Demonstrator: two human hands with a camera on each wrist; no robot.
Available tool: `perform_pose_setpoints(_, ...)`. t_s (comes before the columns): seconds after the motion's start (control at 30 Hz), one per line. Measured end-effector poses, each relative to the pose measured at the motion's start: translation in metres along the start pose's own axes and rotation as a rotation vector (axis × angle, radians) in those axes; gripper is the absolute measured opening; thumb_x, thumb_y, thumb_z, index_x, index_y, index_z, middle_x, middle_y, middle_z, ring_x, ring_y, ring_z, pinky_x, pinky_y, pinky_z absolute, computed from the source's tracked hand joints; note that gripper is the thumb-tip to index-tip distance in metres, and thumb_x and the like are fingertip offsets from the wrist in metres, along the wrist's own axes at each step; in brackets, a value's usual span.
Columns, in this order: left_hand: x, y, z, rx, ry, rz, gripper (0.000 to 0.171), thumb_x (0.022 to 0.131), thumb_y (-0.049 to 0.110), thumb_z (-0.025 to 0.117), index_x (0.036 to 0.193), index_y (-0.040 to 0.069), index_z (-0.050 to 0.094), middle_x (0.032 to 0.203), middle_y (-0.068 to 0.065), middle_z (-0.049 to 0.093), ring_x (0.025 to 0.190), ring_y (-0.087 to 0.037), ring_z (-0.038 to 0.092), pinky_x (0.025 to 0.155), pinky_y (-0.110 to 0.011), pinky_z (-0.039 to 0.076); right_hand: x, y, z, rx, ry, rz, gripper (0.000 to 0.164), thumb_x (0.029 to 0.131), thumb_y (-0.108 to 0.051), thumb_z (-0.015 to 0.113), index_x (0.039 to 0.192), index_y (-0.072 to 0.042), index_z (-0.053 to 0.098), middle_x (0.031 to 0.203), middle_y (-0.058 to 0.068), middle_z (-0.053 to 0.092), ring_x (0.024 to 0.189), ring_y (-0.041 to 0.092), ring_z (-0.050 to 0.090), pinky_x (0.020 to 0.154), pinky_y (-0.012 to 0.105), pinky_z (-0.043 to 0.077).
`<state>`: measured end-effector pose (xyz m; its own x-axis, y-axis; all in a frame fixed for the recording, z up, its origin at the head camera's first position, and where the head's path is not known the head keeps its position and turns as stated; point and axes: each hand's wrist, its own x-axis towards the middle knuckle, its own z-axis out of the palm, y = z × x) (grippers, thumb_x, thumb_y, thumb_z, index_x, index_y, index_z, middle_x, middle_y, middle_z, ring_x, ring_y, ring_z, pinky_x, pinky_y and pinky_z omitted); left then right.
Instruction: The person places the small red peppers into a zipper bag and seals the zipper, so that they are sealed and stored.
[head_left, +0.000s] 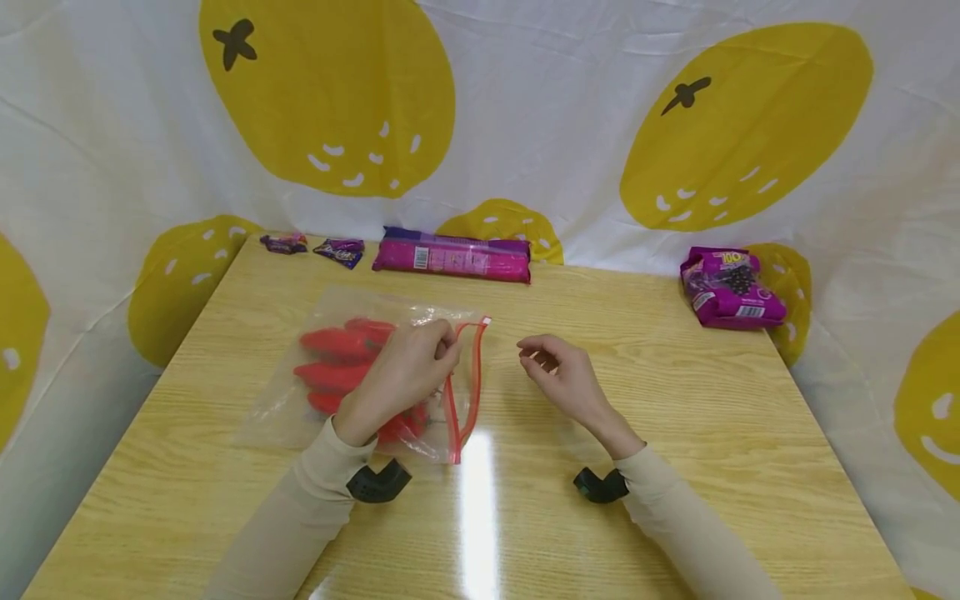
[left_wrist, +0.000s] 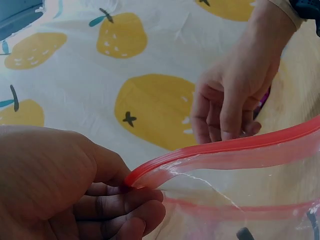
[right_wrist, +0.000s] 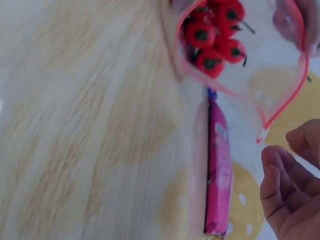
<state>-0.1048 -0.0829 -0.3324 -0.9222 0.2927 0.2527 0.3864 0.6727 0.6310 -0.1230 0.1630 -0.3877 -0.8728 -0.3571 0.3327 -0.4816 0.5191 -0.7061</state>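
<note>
A clear zip bag [head_left: 277, 421] lies on the table with its red-edged mouth toward the right. Several red peppers [head_left: 333, 343] with green stem ends are inside it. My left hand [head_left: 401, 371] reaches over the bag and pinches the upper lip of the mouth between thumb and fingers. That lifted red zip strip [left_wrist: 240, 145] bows away from the lower one, so the mouth gapes. A little right of the mouth, my right hand [head_left: 566, 379] hovers with loosely curled fingers and nothing in them. A white slider [head_left: 487, 320] sits at the strip's far end.
Along the table's back edge lie two small purple wrapped snacks [head_left: 283, 243] [head_left: 340, 251] and a long pink-purple packet [head_left: 453, 255]. A bulky purple packet [head_left: 731, 287] stands at the back right corner. A fruit-print curtain [head_left: 525, 108] hangs behind the wooden table [head_left: 675, 400].
</note>
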Motion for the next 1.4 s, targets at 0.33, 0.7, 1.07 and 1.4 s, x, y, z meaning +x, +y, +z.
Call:
perform_pose_setpoints(0.33,-0.005,0.011,0.001,0.027,-0.097,0.081,0.010,0.086,0.016,0.057,0.076,0.014,0.057,0.057,0.007,0.047,0.049,-0.006,0.042,0.047,-0.022,0.036,0.001,0.016,0.002,-0.187,-0.062,-0.249,0.052,0.080,-0.002,0.067,0.128,-0.009,0.049,0.118,0.008,0.051,0.087,0.019,0.059,0.068,0.030,0.052)
perform_pose_setpoints(0.7,-0.019,0.036,-0.003,0.059,-0.194,0.189,0.008,0.087,0.018,0.057,0.079,0.016,0.057,0.057,0.011,0.046,0.047,-0.002,0.041,0.045,-0.018,0.036,-0.006,0.017,0.000,-0.196,-0.037,-0.461,0.040,0.078,0.001,0.067,0.116,-0.006,0.059,0.116,0.008,0.055,0.100,0.019,0.057,0.082,0.028,0.048)
perform_pose_setpoints(1.07,-0.038,0.043,0.006,0.145,-0.169,0.301,0.021,0.085,0.020,0.060,0.068,0.019,0.047,0.052,0.011,0.037,0.044,-0.003,0.034,0.042,-0.018,0.028,-0.021,0.016,-0.013,-0.173,0.029,-0.744,0.017,0.088,-0.008,0.059,0.101,-0.003,0.068,0.100,0.007,0.064,0.088,0.018,0.062,0.074,0.024,0.049)
perform_pose_setpoints(1.4,-0.084,0.038,0.029,0.423,0.063,0.653,0.033,0.086,0.047,0.054,0.083,0.014,0.055,0.063,0.005,0.049,0.052,-0.012,0.050,0.046,-0.025,0.038,-0.028,0.017,-0.031,-0.198,0.026,-0.788,0.018,0.087,-0.006,0.058,0.100,0.001,0.068,0.097,0.009,0.064,0.084,0.020,0.062,0.072,0.025,0.049)
